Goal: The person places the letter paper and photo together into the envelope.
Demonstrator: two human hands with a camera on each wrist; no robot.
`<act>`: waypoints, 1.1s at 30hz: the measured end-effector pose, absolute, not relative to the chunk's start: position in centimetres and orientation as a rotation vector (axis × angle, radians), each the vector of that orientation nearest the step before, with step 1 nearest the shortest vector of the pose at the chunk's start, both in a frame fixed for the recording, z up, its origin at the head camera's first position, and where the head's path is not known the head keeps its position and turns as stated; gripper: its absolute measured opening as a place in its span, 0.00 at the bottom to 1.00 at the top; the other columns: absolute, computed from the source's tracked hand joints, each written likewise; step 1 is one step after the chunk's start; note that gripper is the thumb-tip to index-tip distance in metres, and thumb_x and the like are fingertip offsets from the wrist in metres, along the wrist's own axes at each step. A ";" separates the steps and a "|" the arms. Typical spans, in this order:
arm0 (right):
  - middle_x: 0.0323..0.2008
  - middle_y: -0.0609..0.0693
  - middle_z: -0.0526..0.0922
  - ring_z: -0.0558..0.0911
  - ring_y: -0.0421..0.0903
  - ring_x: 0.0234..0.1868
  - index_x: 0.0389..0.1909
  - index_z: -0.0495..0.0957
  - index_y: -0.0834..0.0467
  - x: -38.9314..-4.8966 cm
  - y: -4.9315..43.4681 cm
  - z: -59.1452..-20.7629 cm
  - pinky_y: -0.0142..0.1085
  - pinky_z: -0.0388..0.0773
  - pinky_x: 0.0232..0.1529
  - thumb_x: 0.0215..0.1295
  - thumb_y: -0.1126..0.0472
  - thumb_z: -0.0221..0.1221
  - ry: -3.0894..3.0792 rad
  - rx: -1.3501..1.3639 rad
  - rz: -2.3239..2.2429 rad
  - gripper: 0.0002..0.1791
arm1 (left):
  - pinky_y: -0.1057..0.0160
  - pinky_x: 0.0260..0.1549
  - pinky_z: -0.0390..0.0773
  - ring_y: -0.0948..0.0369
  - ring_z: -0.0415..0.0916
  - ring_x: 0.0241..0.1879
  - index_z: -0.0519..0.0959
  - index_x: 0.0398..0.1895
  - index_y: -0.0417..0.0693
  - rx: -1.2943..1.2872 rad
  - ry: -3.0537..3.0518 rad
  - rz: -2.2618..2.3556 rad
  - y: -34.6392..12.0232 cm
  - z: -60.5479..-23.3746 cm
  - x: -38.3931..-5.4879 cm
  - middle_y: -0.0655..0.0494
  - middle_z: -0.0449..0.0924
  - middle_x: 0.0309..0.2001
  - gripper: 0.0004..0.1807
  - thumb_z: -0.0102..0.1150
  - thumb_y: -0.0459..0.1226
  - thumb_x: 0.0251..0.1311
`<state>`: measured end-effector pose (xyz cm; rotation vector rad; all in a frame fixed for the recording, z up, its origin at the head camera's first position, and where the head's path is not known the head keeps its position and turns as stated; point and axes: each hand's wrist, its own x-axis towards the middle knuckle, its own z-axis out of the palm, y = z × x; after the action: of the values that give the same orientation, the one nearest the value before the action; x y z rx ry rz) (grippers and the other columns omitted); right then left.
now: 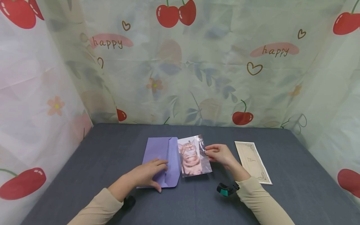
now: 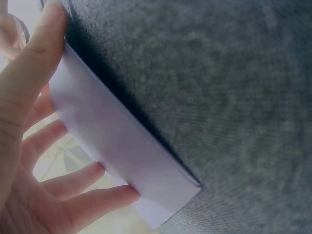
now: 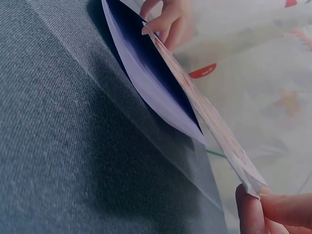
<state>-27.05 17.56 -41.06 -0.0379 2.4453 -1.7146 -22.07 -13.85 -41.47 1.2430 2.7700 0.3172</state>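
Observation:
A purple envelope lies on the dark table with its flap unfolded toward the right. My left hand rests on it with fingers spread and the thumb by its near edge. The left wrist view shows the left hand with fairly straight fingers touching the envelope. Beside the flap, a cat picture in a clear plastic sleeve is tilted, its left edge at the flap. My right hand pinches the sleeve's right edge. In the right wrist view the sleeved picture is seen edge-on above the envelope's dark opening.
A cream card with an ornate printed border lies to the right, near the right forearm. A black band with a teal part is at the right wrist. Printed cloth with cherries stands behind the table and along both sides.

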 end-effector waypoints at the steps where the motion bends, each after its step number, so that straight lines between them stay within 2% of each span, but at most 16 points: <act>1: 0.36 0.59 0.85 0.79 0.36 0.26 0.48 0.74 0.74 -27.1 17.5 -41.1 0.32 0.82 0.31 0.60 0.68 0.59 2.443 -0.039 -1.719 0.17 | 0.44 0.60 0.66 0.37 0.63 0.63 0.71 0.49 0.47 1.245 2.772 0.317 -13.9 -41.5 -22.1 0.45 0.66 0.64 0.34 0.71 0.53 0.39; 33: 0.35 0.61 0.85 0.80 0.36 0.25 0.47 0.75 0.74 -27.2 15.4 -42.2 0.34 0.82 0.30 0.59 0.69 0.59 2.411 -0.045 -1.717 0.16 | 0.45 0.61 0.66 0.40 0.65 0.62 0.71 0.49 0.46 1.292 2.776 0.307 -13.9 -41.6 -22.2 0.44 0.67 0.63 0.34 0.70 0.53 0.39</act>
<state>-27.16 15.42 -42.17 -0.0450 2.4106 -1.7175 -22.19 -13.90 -41.60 1.2922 2.7757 0.3065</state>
